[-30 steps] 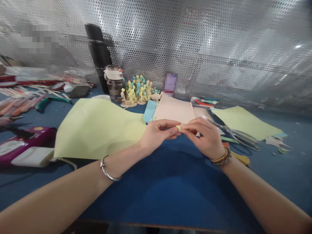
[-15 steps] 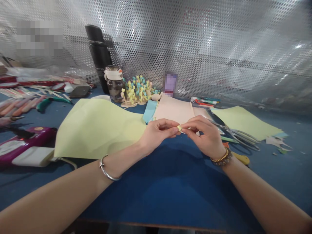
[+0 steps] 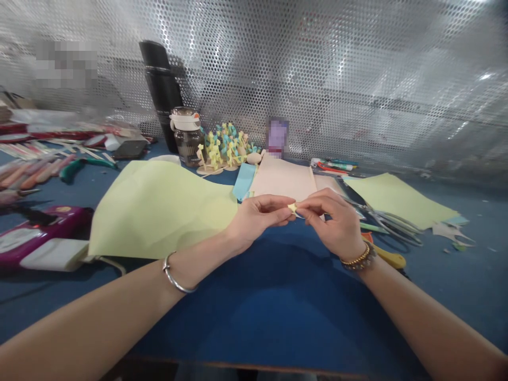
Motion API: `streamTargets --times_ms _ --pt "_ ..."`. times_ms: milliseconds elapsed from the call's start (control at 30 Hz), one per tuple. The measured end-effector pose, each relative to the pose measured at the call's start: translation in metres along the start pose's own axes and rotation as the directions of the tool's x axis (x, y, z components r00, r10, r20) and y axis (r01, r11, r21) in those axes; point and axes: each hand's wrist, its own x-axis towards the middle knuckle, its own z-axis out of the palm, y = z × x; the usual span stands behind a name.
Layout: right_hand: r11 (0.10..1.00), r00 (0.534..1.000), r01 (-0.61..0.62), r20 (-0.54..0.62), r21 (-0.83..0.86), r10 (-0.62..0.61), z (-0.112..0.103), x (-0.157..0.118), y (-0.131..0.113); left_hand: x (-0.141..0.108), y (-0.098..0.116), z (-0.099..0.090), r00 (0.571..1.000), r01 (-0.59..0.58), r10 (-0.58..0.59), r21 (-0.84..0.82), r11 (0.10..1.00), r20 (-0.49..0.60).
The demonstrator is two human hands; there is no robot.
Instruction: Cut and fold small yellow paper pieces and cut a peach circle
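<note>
Perforated silver metal sheeting (image 3: 337,79) is rising behind a blue-topped bench (image 3: 278,317). A tall black cylindrical flask (image 3: 159,90) is standing left of centre, beside a clear jar with a white lid (image 3: 186,140) and a cluster of yellow and blue paper figures on wooden discs (image 3: 224,148). A large pale-green paper sheet (image 3: 159,211) is lying at centre left, a peach paper sheet (image 3: 281,180) at centre, and a second pale-green paper sheet (image 3: 397,201) at right, near steel scissors (image 3: 392,227). The left hand (image 3: 257,217), wearing a silver bangle (image 3: 170,272) on its forearm, and the right hand (image 3: 333,225) are meeting at centre above the bench. Their fingers (image 3: 313,203) are closing narrowly on a small pale-yellow paper piece (image 3: 292,207), pinching it just in front of the peach paper sheet.
</note>
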Motion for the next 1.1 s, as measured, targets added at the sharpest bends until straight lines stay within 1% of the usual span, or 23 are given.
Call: streamTargets --times_ms 167,467,600,667,867,967,1100 --pt "0.999 0.999 -0.039 -0.017 -0.014 0.039 -0.0002 -0.0001 0.0014 -0.0005 0.0012 0.0016 1.0 0.012 -0.013 -0.004 1.0 -0.023" --pt "0.997 0.999 0.047 0.007 -0.056 -0.047 0.0001 -0.0011 0.0016 -0.0013 0.0025 0.0019 1.0 0.007 -0.008 0.022 1.0 0.022" --pt "0.995 0.998 0.067 0.02 -0.068 -0.066 0.0 -0.001 0.0023 -0.0009 0.0009 0.0019 1.0 0.019 -0.019 0.001 1.0 -0.017" --pt "0.996 0.997 0.069 0.03 -0.051 -0.067 -0.0007 -0.0005 0.0031 -0.0002 0.0003 0.0015 0.999 0.003 -0.003 -0.002 1.0 -0.039" --pt "0.999 0.998 0.042 0.04 -0.022 -0.041 -0.0031 0.0001 0.0058 0.0009 0.0035 0.0006 0.999 -0.043 0.045 0.078 0.996 -0.027" --pt "0.998 0.995 0.052 0.084 -0.02 -0.05 -0.0036 0.0006 0.0057 0.0008 0.0046 0.0011 0.999 -0.05 0.052 0.095 0.994 -0.012" --pt "0.996 0.993 0.081 0.092 -0.031 -0.078 -0.0039 0.0016 0.0047 0.0011 0.0036 0.0007 0.999 -0.051 0.052 0.098 0.994 -0.01"
